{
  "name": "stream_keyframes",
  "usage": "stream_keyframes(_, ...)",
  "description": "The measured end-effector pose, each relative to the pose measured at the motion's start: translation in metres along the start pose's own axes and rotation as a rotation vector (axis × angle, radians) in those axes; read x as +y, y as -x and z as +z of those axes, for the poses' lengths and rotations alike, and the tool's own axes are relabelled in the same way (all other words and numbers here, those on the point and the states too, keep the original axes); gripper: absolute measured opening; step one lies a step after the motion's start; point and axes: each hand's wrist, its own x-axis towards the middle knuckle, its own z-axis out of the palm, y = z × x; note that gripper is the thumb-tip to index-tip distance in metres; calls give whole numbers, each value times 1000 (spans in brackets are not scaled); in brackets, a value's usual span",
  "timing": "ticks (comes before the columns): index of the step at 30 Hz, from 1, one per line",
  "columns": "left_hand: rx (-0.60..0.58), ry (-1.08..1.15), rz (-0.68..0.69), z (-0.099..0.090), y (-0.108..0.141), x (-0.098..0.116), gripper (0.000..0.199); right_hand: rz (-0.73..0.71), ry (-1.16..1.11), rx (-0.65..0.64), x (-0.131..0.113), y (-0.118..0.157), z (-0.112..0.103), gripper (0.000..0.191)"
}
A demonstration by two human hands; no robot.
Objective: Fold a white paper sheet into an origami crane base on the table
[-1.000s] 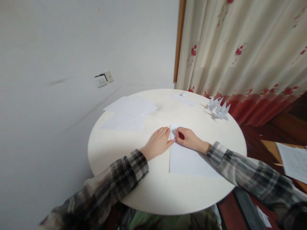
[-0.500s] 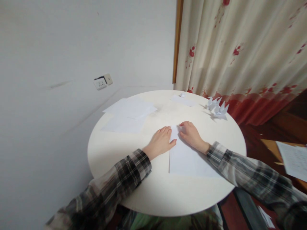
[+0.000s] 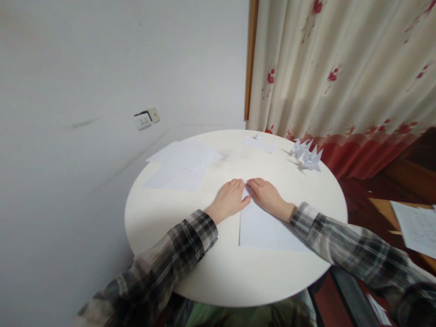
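Observation:
A white sheet of paper [image 3: 265, 231] lies on the round white table [image 3: 218, 281] in front of me. My left hand [image 3: 230, 198] rests flat across its upper left edge, fingers stretched out and the thumb on the paper. Close beside it, my right hand [image 3: 267, 196] lies on the top part of the sheet, fingers extended with their tips almost meeting the left fingertips. Both hands press down on the paper and cover much of its upper end.
Loose white sheets [image 3: 184, 159] overlap at the back left of the table. Folded paper cranes [image 3: 308, 156] stand at the right rim. A small folded piece [image 3: 258, 136] sits by another sheet [image 3: 260, 144] at the back. A wall and a curtain [image 3: 306, 91] border the table.
My right hand has slid left along the top of the paper, up against my left hand. The left hand stays in place on the sheet.

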Motion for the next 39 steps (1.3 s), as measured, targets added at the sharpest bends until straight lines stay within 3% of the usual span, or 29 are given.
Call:
stream_keyframes(8,1,-20,12,-5,-5,-1,23,8,21,1,-1,-1,-1,22)
stream_keyframes(30,-4,-13,53,-5,2,5,21,-2,130,-108,0,1,-8,34)
stream_keyframes(39,-38,-49,24,-5,-11,6,18,-4,121,-105,1,1,-7,34)
